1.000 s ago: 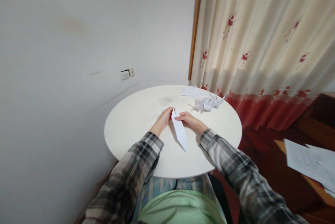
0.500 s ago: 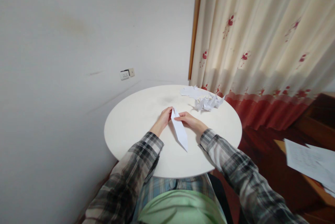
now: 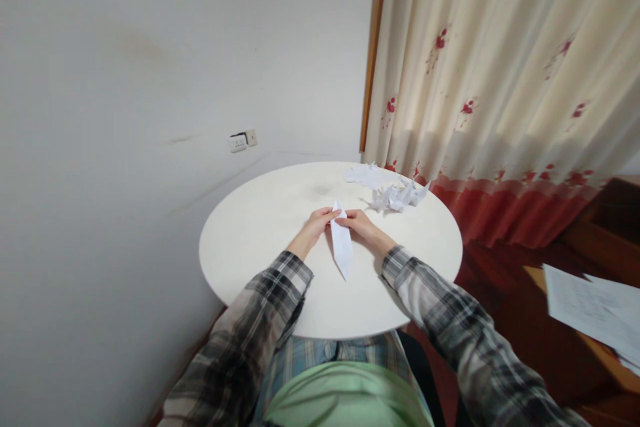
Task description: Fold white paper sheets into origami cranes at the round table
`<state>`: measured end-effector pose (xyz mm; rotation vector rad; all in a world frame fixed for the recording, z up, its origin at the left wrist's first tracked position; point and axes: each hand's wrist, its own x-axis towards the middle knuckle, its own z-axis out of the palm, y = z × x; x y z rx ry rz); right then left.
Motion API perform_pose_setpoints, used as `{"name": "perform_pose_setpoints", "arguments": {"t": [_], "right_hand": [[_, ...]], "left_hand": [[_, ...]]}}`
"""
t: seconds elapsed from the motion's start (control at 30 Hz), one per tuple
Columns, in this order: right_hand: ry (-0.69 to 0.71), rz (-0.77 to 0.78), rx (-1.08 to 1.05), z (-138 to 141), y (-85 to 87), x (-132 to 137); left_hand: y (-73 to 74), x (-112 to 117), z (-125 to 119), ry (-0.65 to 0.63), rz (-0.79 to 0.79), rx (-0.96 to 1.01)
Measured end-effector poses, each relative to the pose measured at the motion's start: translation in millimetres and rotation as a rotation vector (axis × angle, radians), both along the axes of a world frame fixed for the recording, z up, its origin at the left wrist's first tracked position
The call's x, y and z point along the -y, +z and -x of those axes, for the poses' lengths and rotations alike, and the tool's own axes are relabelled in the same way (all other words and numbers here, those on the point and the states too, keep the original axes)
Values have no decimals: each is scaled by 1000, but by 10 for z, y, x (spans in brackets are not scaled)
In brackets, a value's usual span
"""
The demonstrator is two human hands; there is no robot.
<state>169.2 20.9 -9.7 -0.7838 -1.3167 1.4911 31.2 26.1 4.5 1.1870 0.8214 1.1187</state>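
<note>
- The paper [image 3: 342,250] is lying lengthwise between the two hands, above the middle of the table [image 3: 245,240], its one point facing the far side and its other the near side.
- The left hand [image 3: 319,220] is gripping the paper from the left, close to the far point; its thumb is pressing on the upper face.
- The right hand [image 3: 361,222] is gripping from the right, its thumb bearing on the same face just beside the left thumb. Both grips are closing on the paper; the fingers beneath are mostly hiding from view.
- The near point is hanging free of both hands; whether it is touching the table, I cannot tell.
- Done, in my judgement: the paper is already showing a narrow, folded form with both ends pointed.
- Left, in my judgement: the thumbs are working at the far end, so shaping there is seemingly remaining unfinished; how many folds are outstanding, I cannot tell.
- A pile [image 3: 397,197] of angular white paper shapes is sitting at the far right of the table, apart from the hands; the count is not showing clearly.
- Flatter white scraps [image 3: 363,175] are lying just beyond, toward the far edge.
</note>
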Motion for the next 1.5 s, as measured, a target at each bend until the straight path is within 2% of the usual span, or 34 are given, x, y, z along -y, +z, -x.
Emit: {"name": "perform_pose_setpoints", "arguments": {"t": [0.3, 0.67, 0.93, 1.1, 1.33, 1.5], "right_hand": [[65, 0, 50, -1, -2, 8], [125, 30, 85, 4, 52, 69], [160, 32, 107, 15, 96, 136], [166, 34, 110, 12, 114, 141], [143, 36, 96, 21, 84, 113], [119, 28, 100, 23, 69, 103]], "left_hand": [[-49, -63, 0, 143, -37, 11], [-62, -87, -10, 210, -88, 7], [-79, -106, -9, 306, -152, -32], [-67, -81, -16, 309, -172, -54], [-34, -53, -28, 242, -176, -70], [-20, -41, -16, 305, -192, -71]]}}
